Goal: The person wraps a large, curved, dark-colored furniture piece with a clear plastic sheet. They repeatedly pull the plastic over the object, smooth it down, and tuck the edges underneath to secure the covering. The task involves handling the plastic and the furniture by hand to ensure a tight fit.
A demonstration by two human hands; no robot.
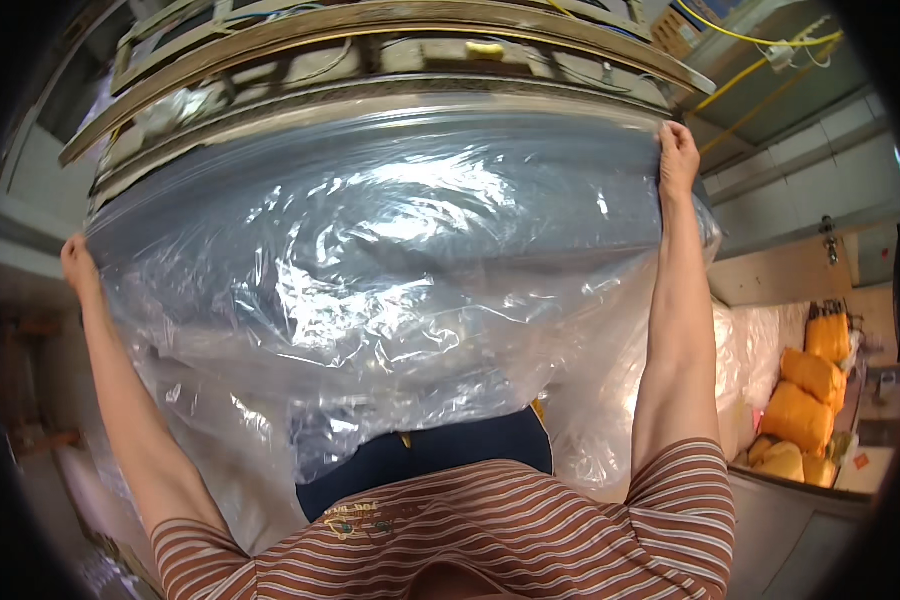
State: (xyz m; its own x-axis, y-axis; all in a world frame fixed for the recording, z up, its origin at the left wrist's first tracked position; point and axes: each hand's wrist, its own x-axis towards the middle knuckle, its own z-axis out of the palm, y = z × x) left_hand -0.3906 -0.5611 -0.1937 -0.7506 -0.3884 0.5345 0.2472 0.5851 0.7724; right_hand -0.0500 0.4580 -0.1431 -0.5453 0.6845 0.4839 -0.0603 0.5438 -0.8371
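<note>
A wide sheet of clear plastic film (390, 250) stretches between my two hands, over a dark grey surface, and hangs down in wrinkled folds against my body. My left hand (78, 262) is closed on the film's left edge, arm reaching far out. On the opposite side, my right hand (678, 158) pinches the right edge near the far corner, a little higher up than the left. Bright reflections cover the middle of the film. What lies beneath it is only partly visible through the plastic.
Beyond the film runs a long wooden bar (390, 22) of a frame, with a small yellow piece (484, 50) behind it. Yellow cables (760, 40) hang at the upper right. Stacked orange bundles (798, 415) lie at the right, beside more clear plastic (755, 350).
</note>
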